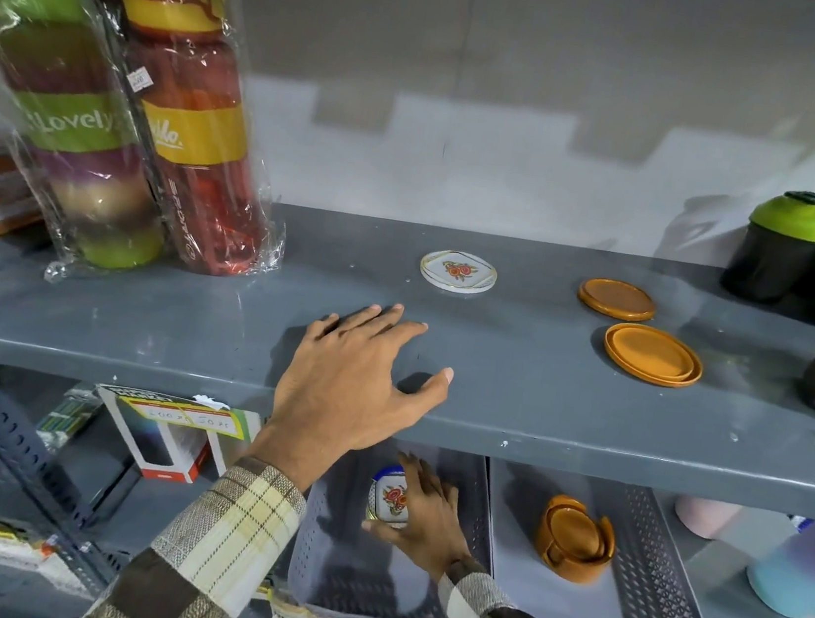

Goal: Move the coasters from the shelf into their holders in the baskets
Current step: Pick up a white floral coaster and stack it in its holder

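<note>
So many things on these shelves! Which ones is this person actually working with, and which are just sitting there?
Part of the job:
white floral coaster
two orange coasters
floral holder
orange holder
grey baskets

Just lying about:
wrapped water bottles
green-lidded shakers
boxed goods

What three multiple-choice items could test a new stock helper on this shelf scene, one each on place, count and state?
1. Where does the floral coaster lie?
A. On the grey shelf
B. In a basket
C. On a bottle

2. How many orange coasters lie on that shelf?
A. One
B. Two
C. Four

3. What is the left hand doing?
A. Gripping a bottle
B. Holding a coaster
C. Spread open and empty above the shelf

Key: 1 A, it sits flat on the shelf top; 2 B, one behind the other; 3 C, fingers spread with nothing in them.
</note>
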`<state>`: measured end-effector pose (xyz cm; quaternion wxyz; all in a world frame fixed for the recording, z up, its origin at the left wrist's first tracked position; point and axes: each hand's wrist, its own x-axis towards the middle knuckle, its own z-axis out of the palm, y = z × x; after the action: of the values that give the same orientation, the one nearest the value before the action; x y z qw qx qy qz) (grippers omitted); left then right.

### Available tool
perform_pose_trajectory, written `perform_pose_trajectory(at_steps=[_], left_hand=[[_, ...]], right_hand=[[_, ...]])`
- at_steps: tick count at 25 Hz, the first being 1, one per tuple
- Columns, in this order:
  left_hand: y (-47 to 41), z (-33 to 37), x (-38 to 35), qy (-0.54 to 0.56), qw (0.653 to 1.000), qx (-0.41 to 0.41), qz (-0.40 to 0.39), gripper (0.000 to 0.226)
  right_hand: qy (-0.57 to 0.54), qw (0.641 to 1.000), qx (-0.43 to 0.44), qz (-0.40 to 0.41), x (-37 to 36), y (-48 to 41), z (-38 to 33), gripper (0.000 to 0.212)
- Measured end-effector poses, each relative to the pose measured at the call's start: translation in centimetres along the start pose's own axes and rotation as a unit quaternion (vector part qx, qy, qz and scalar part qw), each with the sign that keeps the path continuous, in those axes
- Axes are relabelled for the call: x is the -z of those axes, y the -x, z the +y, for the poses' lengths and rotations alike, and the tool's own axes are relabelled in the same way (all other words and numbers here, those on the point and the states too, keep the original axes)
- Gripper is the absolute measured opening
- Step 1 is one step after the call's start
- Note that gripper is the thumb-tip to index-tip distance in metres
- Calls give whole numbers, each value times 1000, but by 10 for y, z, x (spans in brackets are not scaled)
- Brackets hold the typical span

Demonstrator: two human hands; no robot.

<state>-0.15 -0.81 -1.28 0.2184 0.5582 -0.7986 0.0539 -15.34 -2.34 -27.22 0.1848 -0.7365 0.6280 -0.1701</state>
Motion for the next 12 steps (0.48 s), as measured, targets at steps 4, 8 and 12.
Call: perform_pose_trajectory(at_steps=[4,8,12], left_hand=[[3,3,3,1,1000,2,-5,73],[3,5,4,3,1000,3,-16,76],[3,5,3,-6,1000,-2,-27,76]], right_hand=[[-20,988,86,130,54,46,-29,63],[8,912,218,349,126,102,-56,53],[13,825,303,477,210,141,-86,41]])
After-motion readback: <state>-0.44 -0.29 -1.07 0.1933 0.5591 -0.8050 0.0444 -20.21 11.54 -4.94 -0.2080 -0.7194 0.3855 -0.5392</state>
